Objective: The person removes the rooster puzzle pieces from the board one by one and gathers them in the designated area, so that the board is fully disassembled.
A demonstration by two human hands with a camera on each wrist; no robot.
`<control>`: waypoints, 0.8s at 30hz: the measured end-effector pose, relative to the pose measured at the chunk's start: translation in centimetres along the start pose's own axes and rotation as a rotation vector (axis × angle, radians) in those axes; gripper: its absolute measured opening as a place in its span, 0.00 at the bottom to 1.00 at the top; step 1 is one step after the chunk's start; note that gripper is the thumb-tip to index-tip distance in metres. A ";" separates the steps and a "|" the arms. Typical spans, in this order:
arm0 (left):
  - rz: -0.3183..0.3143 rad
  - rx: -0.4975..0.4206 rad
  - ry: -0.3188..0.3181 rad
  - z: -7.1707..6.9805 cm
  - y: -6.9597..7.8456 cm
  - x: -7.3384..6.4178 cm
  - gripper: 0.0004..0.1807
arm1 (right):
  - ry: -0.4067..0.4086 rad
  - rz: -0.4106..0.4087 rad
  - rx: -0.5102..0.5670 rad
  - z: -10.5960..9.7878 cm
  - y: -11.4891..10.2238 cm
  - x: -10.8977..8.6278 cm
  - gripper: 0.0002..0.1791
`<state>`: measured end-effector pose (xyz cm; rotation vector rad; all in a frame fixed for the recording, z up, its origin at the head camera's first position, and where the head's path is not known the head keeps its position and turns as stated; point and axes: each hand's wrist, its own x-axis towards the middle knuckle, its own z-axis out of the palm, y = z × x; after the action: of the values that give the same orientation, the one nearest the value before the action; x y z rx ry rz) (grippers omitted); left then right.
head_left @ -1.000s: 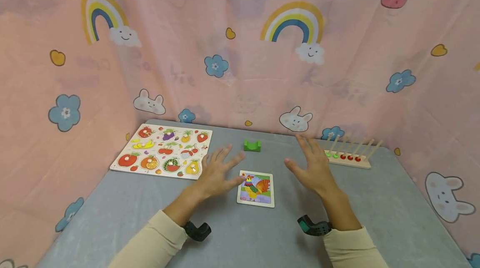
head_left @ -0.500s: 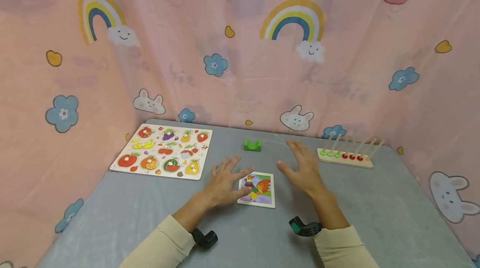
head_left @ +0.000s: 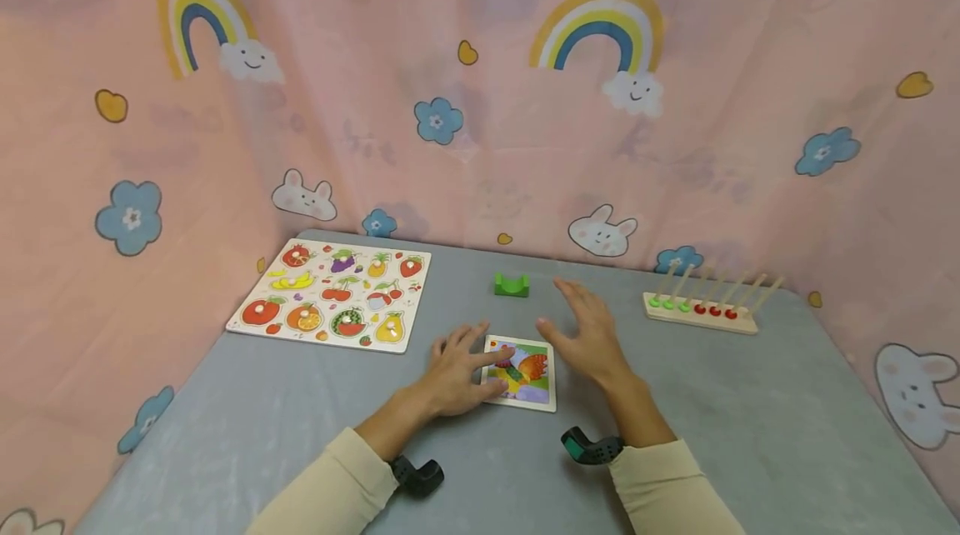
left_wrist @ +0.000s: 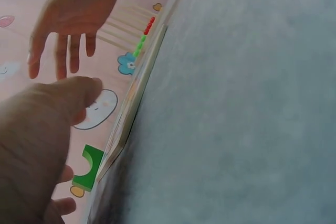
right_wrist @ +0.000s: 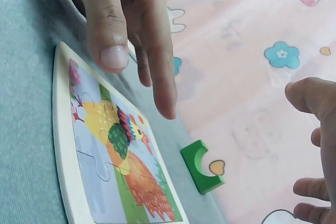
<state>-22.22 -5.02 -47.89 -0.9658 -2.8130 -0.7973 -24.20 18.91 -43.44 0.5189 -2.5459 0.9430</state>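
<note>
A square jigsaw puzzle (head_left: pixel 534 368) with a rooster picture in a pale frame lies flat on the grey table, its pieces fitted together. My left hand (head_left: pixel 461 372) hovers low at its left side, thumb and forefinger stretched out over the picture. That left hand (right_wrist: pixel 134 30) appears above the puzzle in the right wrist view, holding nothing. To the right of the frame, my right hand (head_left: pixel 588 342) hangs in the air with extended fingers, palm turned inward, also holding nothing. The left wrist view catches the puzzle's frame (left_wrist: pixel 139 90) edge-on, beyond my left thumb.
Behind the puzzle stands a green arch-shaped block (head_left: pixel 512 286). A fruit peg puzzle board (head_left: pixel 247 289) lies at the back left. At the back right is a wooden peg rack (head_left: pixel 738 322) with green and red beads. A pink printed curtain (head_left: pixel 495 160) closes off the back.
Both hands have come inward and closer together. The left hand has moved right, over the puzzle's left part; the right hand has moved left towards it. The head view has tilted slightly.
</note>
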 end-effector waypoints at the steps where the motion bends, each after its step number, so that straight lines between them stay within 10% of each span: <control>1: -0.002 0.002 -0.005 0.0 -0.1 0.0 0.26 | 0.000 -0.004 0.003 0.2 0.0 0.1 0.37; 24: -0.026 0.089 -0.071 1.1 -0.7 -0.4 0.21 | -0.104 -0.012 0.059 5.4 0.7 -0.7 0.30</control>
<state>-22.22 -5.15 -49.19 -0.9650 -2.8992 -0.6472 -25.12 15.95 -47.93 0.6147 -2.6104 1.0137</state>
